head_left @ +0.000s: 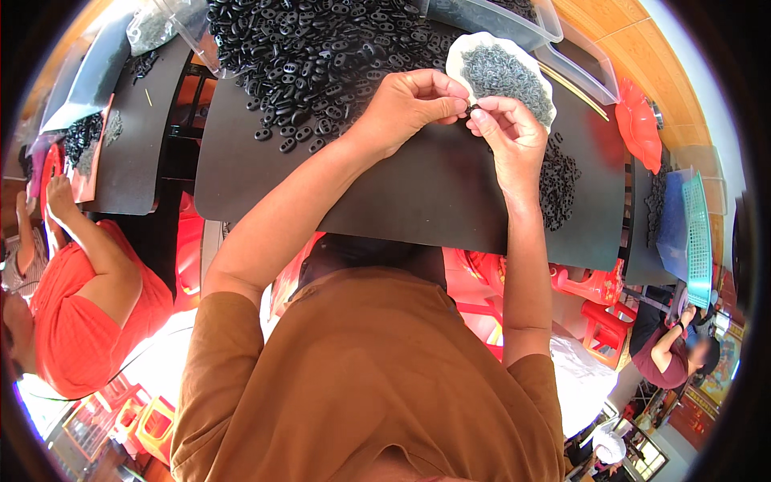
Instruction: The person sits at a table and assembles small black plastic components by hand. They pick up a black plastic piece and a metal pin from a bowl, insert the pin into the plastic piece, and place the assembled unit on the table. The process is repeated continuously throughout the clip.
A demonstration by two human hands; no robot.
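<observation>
Above the dark table, my two hands meet fingertip to fingertip just in front of a white scalloped dish. My left hand is closed in a pinch on a small black plastic piece. Thumb and index finger of my right hand close on the same piece from the other side; the fingers cover most of it. Small translucent grey pieces fill the dish. To the left of the dish spreads a big heap of black oval two-holed pieces. Smaller black pieces lie beyond my right wrist.
Clear plastic bins stand along the far edge, with thin yellow sticks beside the dish. A red dish sits at the right edge, near a teal basket. At left, a person in red sits by another table.
</observation>
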